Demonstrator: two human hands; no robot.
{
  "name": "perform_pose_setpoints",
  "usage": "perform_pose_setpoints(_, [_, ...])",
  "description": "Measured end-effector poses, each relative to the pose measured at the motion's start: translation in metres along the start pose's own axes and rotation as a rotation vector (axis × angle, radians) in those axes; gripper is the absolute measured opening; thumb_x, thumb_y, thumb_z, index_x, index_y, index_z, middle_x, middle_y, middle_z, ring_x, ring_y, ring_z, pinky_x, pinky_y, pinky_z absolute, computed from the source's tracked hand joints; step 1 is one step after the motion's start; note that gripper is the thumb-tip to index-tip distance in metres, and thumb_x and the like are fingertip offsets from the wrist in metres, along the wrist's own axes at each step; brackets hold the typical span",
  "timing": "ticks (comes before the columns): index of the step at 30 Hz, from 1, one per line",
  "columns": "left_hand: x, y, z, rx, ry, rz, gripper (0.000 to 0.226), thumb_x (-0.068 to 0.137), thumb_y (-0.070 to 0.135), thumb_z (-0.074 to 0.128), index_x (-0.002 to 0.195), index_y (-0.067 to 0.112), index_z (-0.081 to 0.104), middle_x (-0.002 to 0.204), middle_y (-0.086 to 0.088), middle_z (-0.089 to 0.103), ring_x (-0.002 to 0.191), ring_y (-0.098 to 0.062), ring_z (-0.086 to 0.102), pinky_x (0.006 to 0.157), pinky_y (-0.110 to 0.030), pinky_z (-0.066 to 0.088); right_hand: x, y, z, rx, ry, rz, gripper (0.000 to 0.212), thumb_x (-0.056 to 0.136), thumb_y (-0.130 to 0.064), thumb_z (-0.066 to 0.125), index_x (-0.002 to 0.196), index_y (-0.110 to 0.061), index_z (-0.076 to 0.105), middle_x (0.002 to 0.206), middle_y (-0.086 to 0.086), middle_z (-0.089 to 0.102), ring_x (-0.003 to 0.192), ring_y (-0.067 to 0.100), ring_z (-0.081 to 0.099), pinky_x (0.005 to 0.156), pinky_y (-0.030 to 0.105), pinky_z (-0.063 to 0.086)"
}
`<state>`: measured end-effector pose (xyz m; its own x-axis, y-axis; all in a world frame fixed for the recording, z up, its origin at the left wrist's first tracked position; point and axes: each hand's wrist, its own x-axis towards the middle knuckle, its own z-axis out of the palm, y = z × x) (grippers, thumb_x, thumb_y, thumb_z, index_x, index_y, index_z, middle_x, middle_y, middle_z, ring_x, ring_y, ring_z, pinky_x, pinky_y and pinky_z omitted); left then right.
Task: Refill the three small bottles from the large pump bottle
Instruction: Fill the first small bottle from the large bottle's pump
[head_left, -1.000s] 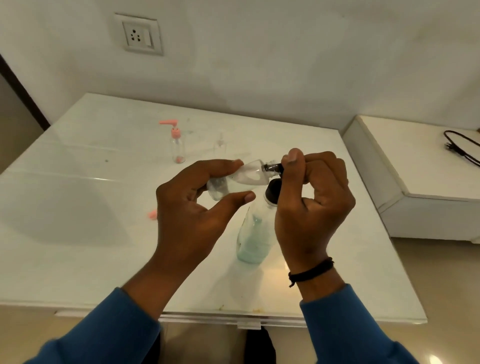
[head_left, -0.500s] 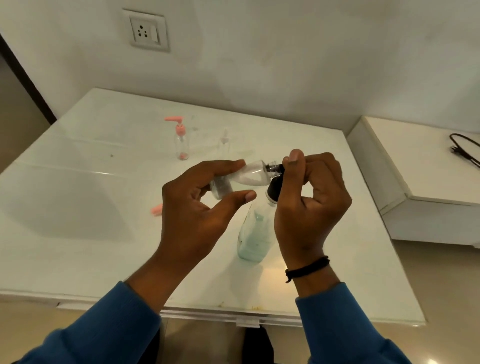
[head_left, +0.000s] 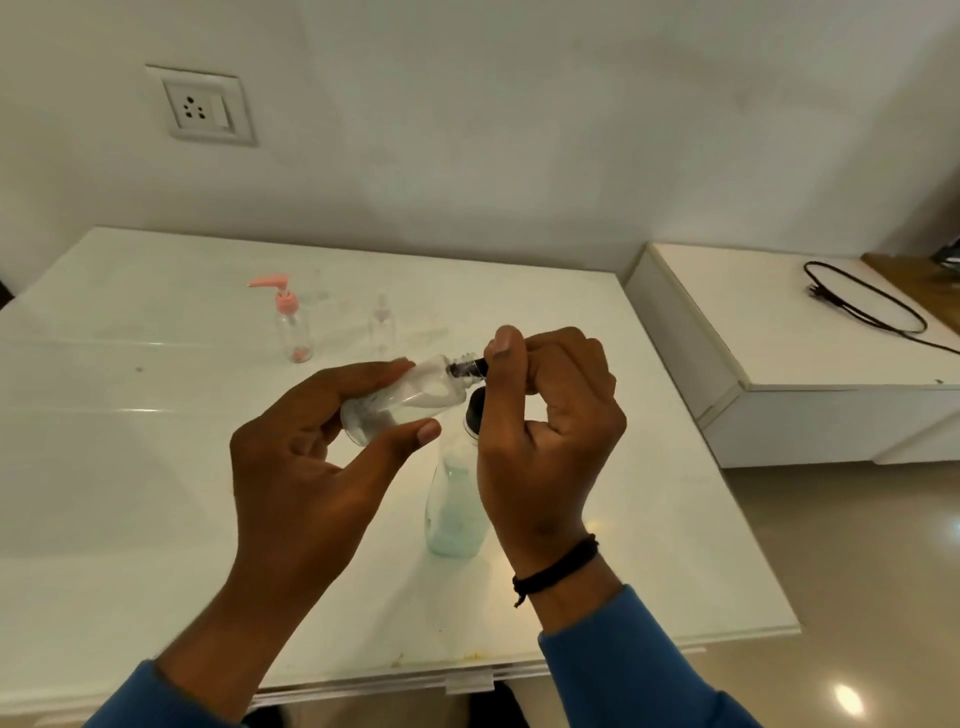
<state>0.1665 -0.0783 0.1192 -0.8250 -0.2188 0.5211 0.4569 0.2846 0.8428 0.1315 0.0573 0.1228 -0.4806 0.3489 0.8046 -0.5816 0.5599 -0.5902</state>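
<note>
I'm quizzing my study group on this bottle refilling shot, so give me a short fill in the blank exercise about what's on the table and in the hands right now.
1. The small clear bottle is held on its side by the ____ hand.
2. The right hand pinches the black pump nozzle at the small bottle's ____.
3. The standing bottle at the back of the table has a pump coloured ____.
4. A black ____ is worn on the right wrist.

Missing words: left; mouth; pink; band
</note>
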Motion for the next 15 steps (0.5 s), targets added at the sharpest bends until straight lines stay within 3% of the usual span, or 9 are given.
perform_pose_setpoints(3, [-0.001,-0.002,-0.001,-0.001,0.001,-0.010,0.042,0.070,0.025,0.084,0.109,0.023,0.071,0.106,0.026,0.072,0.104,-0.003,0.069,0.089,-0.014,0.053,-0.006,0.001,0.002,0.021,-0.009,0.030,0.032,0.097,-0.015,0.060,0.068,-0.003,0.063,0.066,0.003,0.060,0.064,0.018,0.053,0.058,0.050,0.044])
perform_pose_setpoints(8, [0.002,0.003,-0.001,-0.021,-0.002,-0.005,0.042,0.070,0.028,0.084,0.109,0.030,0.068,0.104,0.034,0.069,0.104,0.001,0.068,0.088,-0.010,0.051,0.005,-0.001,0.002,-0.025,-0.015,-0.009,0.033,0.097,-0.014,0.060,0.065,-0.005,0.060,0.063,0.001,0.057,0.063,0.017,0.047,0.058,0.047,0.040])
perform_pose_setpoints(15, [0.000,-0.001,-0.001,0.005,0.013,-0.023,0.042,0.070,0.022,0.087,0.109,0.021,0.071,0.108,0.013,0.072,0.104,-0.007,0.070,0.089,-0.017,0.055,-0.003,0.001,0.002,0.021,-0.033,0.060,0.032,0.098,-0.016,0.059,0.068,-0.006,0.062,0.066,0.001,0.057,0.063,0.021,0.052,0.058,0.049,0.043])
